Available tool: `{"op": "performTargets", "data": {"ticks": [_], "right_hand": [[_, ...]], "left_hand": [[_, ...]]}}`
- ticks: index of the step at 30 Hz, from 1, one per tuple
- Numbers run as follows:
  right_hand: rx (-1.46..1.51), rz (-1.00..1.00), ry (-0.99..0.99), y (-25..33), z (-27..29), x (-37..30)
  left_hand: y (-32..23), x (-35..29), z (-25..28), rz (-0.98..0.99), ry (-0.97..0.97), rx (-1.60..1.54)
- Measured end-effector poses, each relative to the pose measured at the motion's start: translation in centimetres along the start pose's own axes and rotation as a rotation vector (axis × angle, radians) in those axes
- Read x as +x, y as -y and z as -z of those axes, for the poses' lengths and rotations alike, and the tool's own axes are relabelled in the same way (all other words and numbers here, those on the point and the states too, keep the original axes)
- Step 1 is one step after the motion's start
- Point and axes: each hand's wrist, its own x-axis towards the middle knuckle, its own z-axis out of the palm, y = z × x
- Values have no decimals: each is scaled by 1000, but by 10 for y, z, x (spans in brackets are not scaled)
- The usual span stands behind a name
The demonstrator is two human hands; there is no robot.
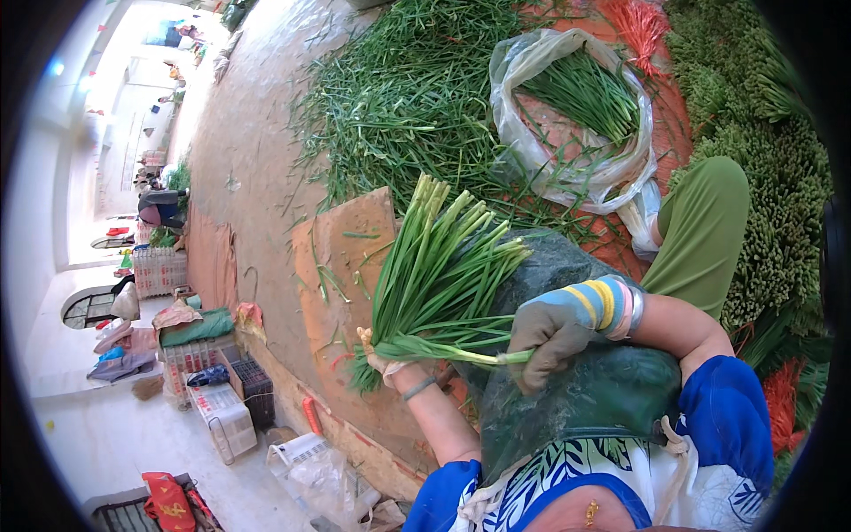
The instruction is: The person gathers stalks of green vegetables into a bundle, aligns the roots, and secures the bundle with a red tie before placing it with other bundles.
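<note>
My left hand [383,359] is closed around the base of a fanned bunch of long green stalks [434,266], whose tips point up and away from me. My right hand [550,335], in a grey glove with a blue and yellow striped cuff, grips the end of a single pale green stalk [461,355] that lies across the base of the bunch. Both hands are over a dark green plastic sheet [585,390] covering my lap.
A wide heap of loose green stalks [399,97] lies ahead. A clear plastic bag [532,142] holds more. Tied green bundles [780,204] stack on the right, red ties [638,27] beyond. Cardboard [346,257] lies under the bunch. Plastic crates [217,399] stand at left.
</note>
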Motion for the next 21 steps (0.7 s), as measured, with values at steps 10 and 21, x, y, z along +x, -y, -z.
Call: {"op": "performTargets", "data": {"ticks": [10, 21], "right_hand": [[-653, -72, -988, -1, 74, -69], [-326, 152, -1080, -54, 89, -80]], "left_hand": [[24, -5, -50, -7, -230, 37], [35, -14, -61, -29, -193, 100]]}}
